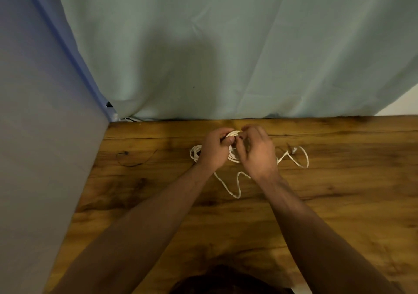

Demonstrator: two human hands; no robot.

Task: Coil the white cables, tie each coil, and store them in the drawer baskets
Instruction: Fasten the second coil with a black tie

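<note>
Two hands hold one cable (234,158): left hand (213,148) and right hand (257,152) both pinch its coil above the surface (147,192).

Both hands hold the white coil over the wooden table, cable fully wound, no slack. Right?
Not fully wound: the head view shows the left hand and right hand holding the white coil over the wooden table, with slack cable trailing across it.

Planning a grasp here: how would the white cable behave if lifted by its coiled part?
Probably floppy: the white cable trails in soft bends over the table. Likely light: the left hand and right hand hold its coil in their fingers. No tie shows, so loops may spring apart.
</note>
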